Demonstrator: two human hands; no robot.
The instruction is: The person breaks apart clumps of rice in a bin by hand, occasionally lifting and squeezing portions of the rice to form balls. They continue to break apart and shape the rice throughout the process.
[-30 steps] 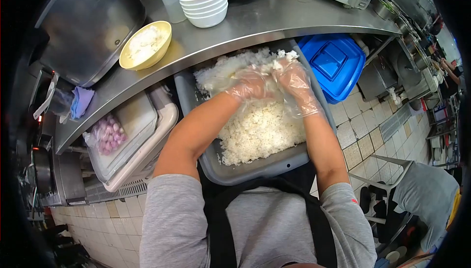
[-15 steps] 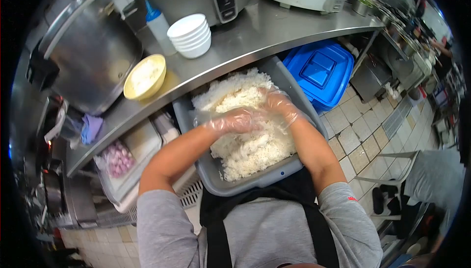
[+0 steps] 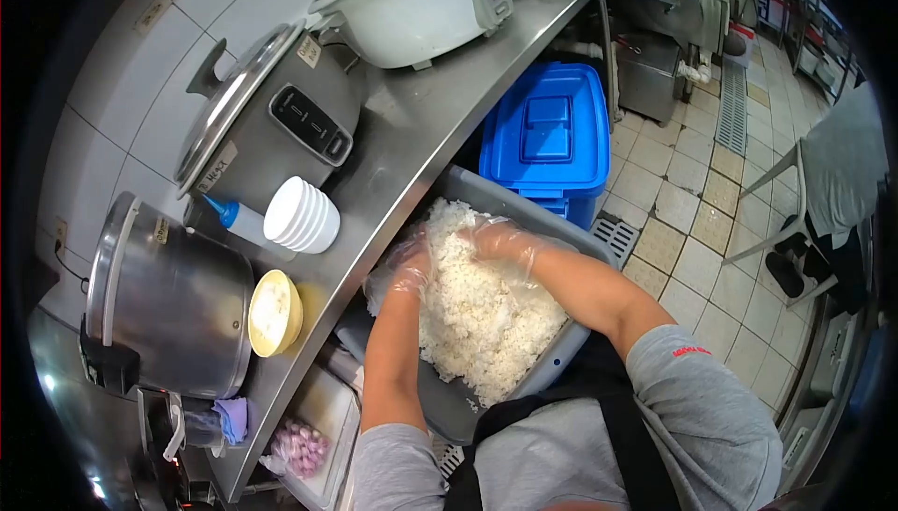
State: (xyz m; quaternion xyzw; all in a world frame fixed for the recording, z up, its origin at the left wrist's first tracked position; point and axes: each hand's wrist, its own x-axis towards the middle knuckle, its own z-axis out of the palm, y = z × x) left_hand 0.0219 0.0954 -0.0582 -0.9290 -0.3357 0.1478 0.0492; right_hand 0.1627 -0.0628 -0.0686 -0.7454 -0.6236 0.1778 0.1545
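A grey plastic tub (image 3: 552, 372) holds a large heap of cooked white rice (image 3: 472, 310) below the steel counter's edge. Both my hands wear clear plastic gloves and are pressed into the rice. My left hand (image 3: 409, 268) digs in at the heap's left side near the counter edge. My right hand (image 3: 500, 240) rests on the far top of the heap, fingers curled over rice. Whether either hand has a clump closed in it is hard to tell.
The steel counter (image 3: 412, 151) carries a yellow bowl of rice (image 3: 273, 313), stacked white bowls (image 3: 303, 215), a blue-capped squeeze bottle (image 3: 238, 219), a steel pot (image 3: 168, 305) and two rice cookers (image 3: 271, 118) (image 3: 416, 1). A blue lidded bin (image 3: 547, 141) stands beyond the tub on the tiled floor.
The view has swung right and tilted. My hands moved apart on the rice, the left sliding to the heap's left side, the right staying at the far end.
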